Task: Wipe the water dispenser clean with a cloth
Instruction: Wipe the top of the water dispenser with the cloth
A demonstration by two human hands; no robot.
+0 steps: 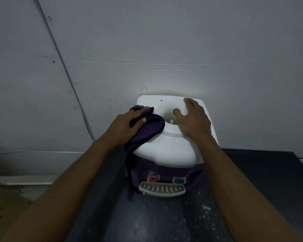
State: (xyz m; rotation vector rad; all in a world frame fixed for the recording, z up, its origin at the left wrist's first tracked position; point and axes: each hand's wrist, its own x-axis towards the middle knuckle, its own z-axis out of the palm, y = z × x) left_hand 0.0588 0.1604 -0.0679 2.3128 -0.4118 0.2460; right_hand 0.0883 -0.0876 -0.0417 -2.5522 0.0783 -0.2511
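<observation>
A small water dispenser point(166, 151) with a white top and purple front stands on a dark counter against the wall. Its red tap point(153, 179), blue tap point(179, 180) and white drip tray point(162, 189) face me. My left hand point(124, 127) presses a dark purple cloth point(150, 128) onto the left side of the white top; part of the cloth hangs down the dispenser's left side. My right hand point(194, 119) lies flat on the right side of the top, fingers spread, next to the round bottle well.
The dark counter point(164, 220) is speckled with white marks and ends at the left, where a light floor shows. A grey wall point(147, 49) stands right behind the dispenser. A cable point(63, 67) runs diagonally down the wall at the left.
</observation>
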